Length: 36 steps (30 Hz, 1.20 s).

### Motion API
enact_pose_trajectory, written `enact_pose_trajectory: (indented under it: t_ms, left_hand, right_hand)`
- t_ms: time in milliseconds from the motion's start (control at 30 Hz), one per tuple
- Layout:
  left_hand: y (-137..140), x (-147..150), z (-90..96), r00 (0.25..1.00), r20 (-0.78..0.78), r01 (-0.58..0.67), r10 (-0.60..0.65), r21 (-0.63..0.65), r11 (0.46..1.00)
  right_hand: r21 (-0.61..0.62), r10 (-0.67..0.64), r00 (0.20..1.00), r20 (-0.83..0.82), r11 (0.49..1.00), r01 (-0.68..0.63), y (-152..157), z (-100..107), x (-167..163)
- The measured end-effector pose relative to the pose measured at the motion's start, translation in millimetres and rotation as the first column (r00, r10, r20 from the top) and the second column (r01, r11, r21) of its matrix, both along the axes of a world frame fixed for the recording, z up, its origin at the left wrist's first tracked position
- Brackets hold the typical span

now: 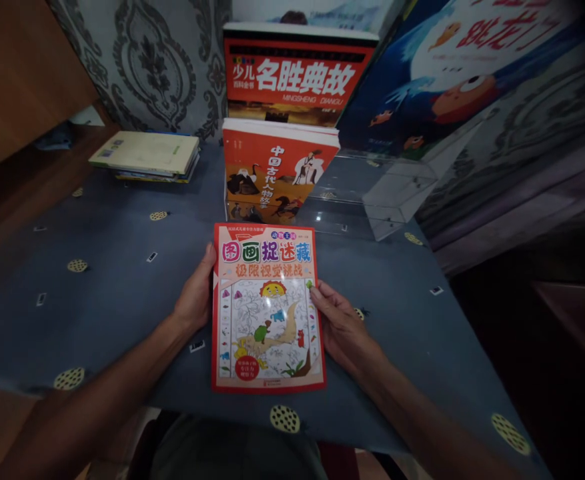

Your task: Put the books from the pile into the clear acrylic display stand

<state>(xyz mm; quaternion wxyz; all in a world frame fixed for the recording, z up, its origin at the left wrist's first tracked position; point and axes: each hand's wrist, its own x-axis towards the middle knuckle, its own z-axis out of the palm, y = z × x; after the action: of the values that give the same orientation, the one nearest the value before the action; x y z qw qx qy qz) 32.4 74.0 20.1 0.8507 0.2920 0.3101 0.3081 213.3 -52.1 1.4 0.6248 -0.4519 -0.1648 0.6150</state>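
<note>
Bench edge: right under the camera, the near rim of the bench [122, 313] in its blue spotted cloth, both forearms coming in over it.
Left hand: the left hand [195, 297] grips the left edge of the puzzle book [267, 308], thumb up along the cover, fingers tucked out of sight, presumably under it.
Right hand: the right hand [339, 323] grips the opposite edge, thumb on the cover margin, the rest hidden below.
Why held so: a hand on each long side keeps the thin cover flat and square to the viewer, title upright and readable.
Puzzle book position: centre of the bench, close to the near rim; lying on the cloth or lifted just off it, I cannot tell.
Open room: bare cloth to left and right of the book, and a short strip ahead of its top edge.
Next back: an orange story book [277, 175] stands upright just beyond that top edge, in a clear acrylic stand [397, 190] whose right part shows no book.
Behind it: a taller red book [295, 77] stands upright too, cover facing forward.
Left rear: a flat stack of books [147, 155], well apart from the hands.
Right rear: a large blue picture book [452, 67] leans over the stand, closing that side.
Far edge: patterned wall fabric.
</note>
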Motion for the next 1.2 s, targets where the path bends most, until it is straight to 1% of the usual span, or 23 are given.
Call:
enact_pose_trajectory:
  t_ms: [200,300,467,667,800,900,1067,1200]
  left_hand:
    - [0.5,-0.9,-1.0,1.000,0.022,-0.012,0.011,0.047,0.999]
    - [0.9,-1.4,-1.8,1.000,0.005,-0.005,0.005,0.041,0.999]
    - [2.4,-3.4,-4.5,1.000,-0.008,0.010,-0.009,0.042,0.999]
    - [3.3,-5.4,-6.2,1.000,-0.004,-0.009,0.009,0.023,1.000]
    - [1.7,-4.7,-3.1,1.000,-0.007,-0.003,0.003,-0.003,1.000]
    - [-0.1,-3.6,0.1,1.000,-0.012,0.004,-0.004,0.008,1.000]
    - [-4.0,-0.9,4.9,0.995,-0.075,-0.063,0.064,0.019,0.998]
    - [-8.5,2.3,8.9,0.994,-0.084,-0.075,0.077,0.018,0.997]
  right_hand:
    - [0.030,0.002,0.998,0.060,1.000,-0.004,-1.1,3.3,-0.6]
    - [0.059,-0.001,0.997,0.082,0.998,-0.004,-2.3,6.9,-0.7]
    - [0.060,-0.001,0.995,0.098,0.998,-0.005,-3.8,12.6,-1.1]
    - [0.066,-0.042,0.992,0.118,0.997,0.034,-4.0,9.7,-0.3]
    - [0.081,-0.052,0.990,0.130,0.996,0.041,-4.3,8.1,0.2]
    - [0.104,-0.055,0.989,0.140,0.994,0.040,-4.6,8.0,-0.2]
    - [0.125,-0.062,0.989,0.134,0.991,0.045,-5.7,7.6,-1.0]
    - [0.144,-0.074,0.986,0.148,0.988,0.052,-7.7,9.2,-0.2]
